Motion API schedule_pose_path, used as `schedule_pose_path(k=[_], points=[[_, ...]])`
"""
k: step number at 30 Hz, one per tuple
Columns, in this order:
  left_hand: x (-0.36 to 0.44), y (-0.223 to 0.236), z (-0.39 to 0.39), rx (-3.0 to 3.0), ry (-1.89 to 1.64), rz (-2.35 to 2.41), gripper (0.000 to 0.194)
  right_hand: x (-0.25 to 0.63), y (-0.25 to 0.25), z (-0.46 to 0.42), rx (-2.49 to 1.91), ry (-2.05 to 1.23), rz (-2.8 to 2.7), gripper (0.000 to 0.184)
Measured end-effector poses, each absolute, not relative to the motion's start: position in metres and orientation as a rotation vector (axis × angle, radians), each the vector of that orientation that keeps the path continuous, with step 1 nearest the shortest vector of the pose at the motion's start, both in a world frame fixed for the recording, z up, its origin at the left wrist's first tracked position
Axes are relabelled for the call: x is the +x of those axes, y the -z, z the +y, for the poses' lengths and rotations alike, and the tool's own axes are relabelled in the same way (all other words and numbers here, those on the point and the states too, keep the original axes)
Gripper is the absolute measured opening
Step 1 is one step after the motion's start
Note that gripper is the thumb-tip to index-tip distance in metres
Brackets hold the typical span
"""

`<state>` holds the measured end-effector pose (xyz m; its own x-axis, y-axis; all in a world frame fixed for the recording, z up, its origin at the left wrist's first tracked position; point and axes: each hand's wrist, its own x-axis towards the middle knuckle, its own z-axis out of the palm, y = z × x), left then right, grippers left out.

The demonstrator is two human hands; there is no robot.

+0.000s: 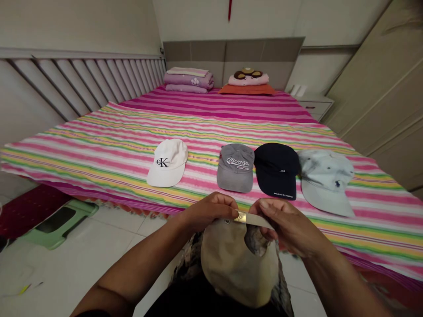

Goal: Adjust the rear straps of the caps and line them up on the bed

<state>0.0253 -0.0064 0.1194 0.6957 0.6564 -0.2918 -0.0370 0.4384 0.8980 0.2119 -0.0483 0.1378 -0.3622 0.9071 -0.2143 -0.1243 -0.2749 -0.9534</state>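
Beige cap (239, 264): where is it, please?

It hangs at 6 o'clock, very near the person's chest, just below both hands. Its back opening is turned up to the camera.

And how are the hands?

They are close together, but they are not clasped. The left hand (209, 212) pinches the cloth strap (256, 220) of the cap beside its brass buckle (240, 216). The right hand (284, 224) pinches the same strap nearer its free end.

What is next to them?

At 9 o'clock, on the tiled floor (109, 233), stands a green plastic stool (57, 224), and a dark red mat (29, 211) lies just beside it.

And further away?

A striped bedsheet (99, 158) covers the bed, and four caps lie on it in one row. From 11 to 1 o'clock, they are a white cap with CK letters (167, 163), a gray cap (235, 167), a navy cap (276, 169) and a pale blue cap with dark marks (325, 180). The gray cap and the navy cap are touching.

What is at the far end?

Folded bedding (188, 80) and a small stack of pillows (247, 83) lie at 12 o'clock, against the headboard (233, 55).
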Motion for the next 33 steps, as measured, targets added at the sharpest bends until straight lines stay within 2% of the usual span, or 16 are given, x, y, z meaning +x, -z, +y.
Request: schedule_pose_path(k=[7, 13, 17, 21, 24, 27, 31, 33], points=[[0.021, -0.115, -0.005, 0.99, -0.54, 0.646, 0.02, 0.21, -0.132, -0.045, -1.03, -1.809, -1.095, 0.035], [0.009, -0.111, 0.005, 0.867, -0.683, 0.529, 0.023, 0.221, -0.106, -0.04, -0.843, -1.983, -1.14, 0.05], [-0.002, -0.108, 0.011, 0.757, -0.715, 0.514, 0.019, 0.222, -0.083, -0.043, -0.775, -2.104, -1.106, 0.041], [-0.019, -0.112, 0.017, 0.772, -0.627, 0.412, 0.024, 0.214, -0.082, -0.045, -0.704, -2.004, -0.976, 0.035], [-0.033, -0.115, 0.024, 0.856, -0.548, 0.27, 0.033, 0.207, -0.094, -0.043, -0.702, -1.89, -0.91, 0.04], [-0.042, -0.108, 0.026, 0.87, -0.469, 0.218, 0.033, 0.198, -0.108, -0.038, -0.749, -1.817, -0.858, 0.046], [-0.038, -0.086, 0.018, 0.736, -0.551, 0.286, 0.044, 0.188, -0.114, -0.029, -0.81, -1.723, -0.761, 0.044], [-0.034, -0.075, 0.011, 0.678, -0.652, 0.297, 0.042, 0.184, -0.109, -0.024, -0.83, -1.725, -0.736, 0.04]])
